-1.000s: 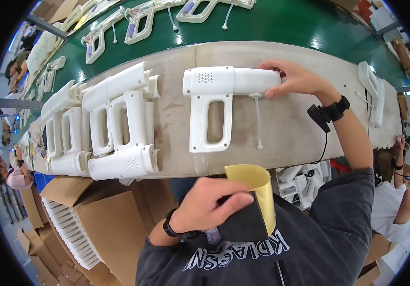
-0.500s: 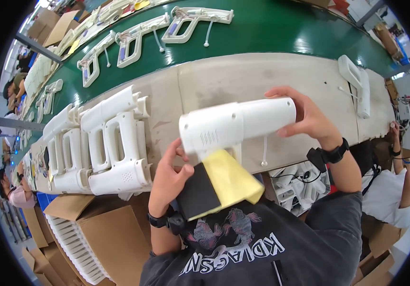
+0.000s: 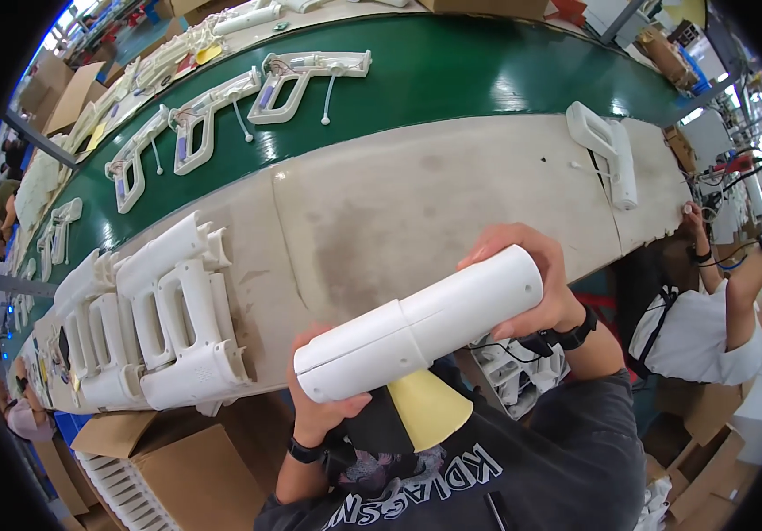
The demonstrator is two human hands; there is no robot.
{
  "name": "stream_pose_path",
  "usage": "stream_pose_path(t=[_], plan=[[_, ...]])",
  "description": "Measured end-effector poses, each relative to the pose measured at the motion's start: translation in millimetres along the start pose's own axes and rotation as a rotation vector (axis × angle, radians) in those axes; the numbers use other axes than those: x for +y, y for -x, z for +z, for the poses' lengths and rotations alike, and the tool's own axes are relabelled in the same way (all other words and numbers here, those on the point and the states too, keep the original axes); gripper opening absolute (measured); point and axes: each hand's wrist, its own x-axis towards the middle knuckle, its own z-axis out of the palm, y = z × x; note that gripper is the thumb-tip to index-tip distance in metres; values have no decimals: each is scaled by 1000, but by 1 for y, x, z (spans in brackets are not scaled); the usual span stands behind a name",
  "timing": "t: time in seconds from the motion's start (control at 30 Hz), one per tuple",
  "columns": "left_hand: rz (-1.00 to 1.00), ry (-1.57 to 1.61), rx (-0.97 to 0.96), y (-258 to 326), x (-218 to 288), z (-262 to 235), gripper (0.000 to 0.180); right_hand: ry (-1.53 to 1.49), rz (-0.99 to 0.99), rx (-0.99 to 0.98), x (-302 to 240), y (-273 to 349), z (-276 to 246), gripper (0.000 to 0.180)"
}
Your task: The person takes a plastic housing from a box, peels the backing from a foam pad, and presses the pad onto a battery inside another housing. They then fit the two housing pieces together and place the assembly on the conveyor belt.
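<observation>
A large carton stood open at lower left, ribbed white parts along its left side; a smaller, partly hidden box held loose white parts. The white housing was tilted over the bench's front edge, fingers of the left hand and right hand gripping its opposite ends.
</observation>
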Motion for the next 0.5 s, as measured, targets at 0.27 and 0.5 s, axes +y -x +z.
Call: stream_pose_path(t=[0.27,0.5], plan=[[-276,104,-120,-22,7,23,66,-129,331,518,32,23,-39,42],[-472,66,-120,-24,8,19,34,-172,358,1120,32,80,-164,40]])
